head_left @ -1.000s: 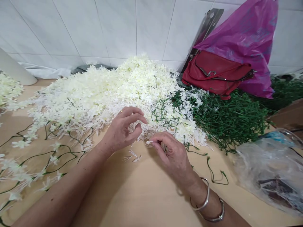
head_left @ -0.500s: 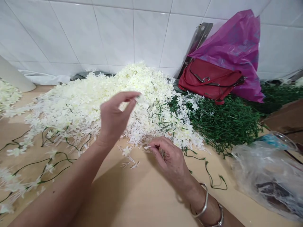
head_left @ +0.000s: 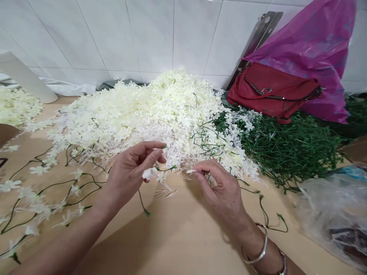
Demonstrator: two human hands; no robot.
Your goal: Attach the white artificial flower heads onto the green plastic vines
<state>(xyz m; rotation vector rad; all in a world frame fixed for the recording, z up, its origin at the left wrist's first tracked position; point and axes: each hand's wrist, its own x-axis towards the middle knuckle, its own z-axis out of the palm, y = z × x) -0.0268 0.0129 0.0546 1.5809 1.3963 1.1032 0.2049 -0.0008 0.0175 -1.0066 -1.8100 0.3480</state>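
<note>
My left hand (head_left: 133, 168) is closed round a green artificial flower stem (head_left: 141, 200), whose lower end hangs below the palm. A white blossom (head_left: 149, 173) shows against its fingers, and a green tip pokes out by the thumb and forefinger. To the right, my right hand (head_left: 220, 185) pinches a small white flower piece (head_left: 190, 171) between thumb and forefinger. Between the hands, a loose white flower and several thin white stamens (head_left: 171, 193) lie on the table (head_left: 172, 236). Behind both hands rises a big heap of cream-white artificial flowers (head_left: 137, 107).
Flowered green stems (head_left: 54, 185) lie at left. A green stem pile (head_left: 289, 147) sits at right, below a red handbag (head_left: 275, 89) and purple plastic bag (head_left: 312, 49). A clear plastic bag (head_left: 327, 210) lies at the right edge. White tiled wall (head_left: 155, 34) stands behind.
My left hand has come down from over the flower heap, closer to my right hand, and the stem with its blossom now shows. My right hand keeps its pinch. The view has shifted slightly left.
</note>
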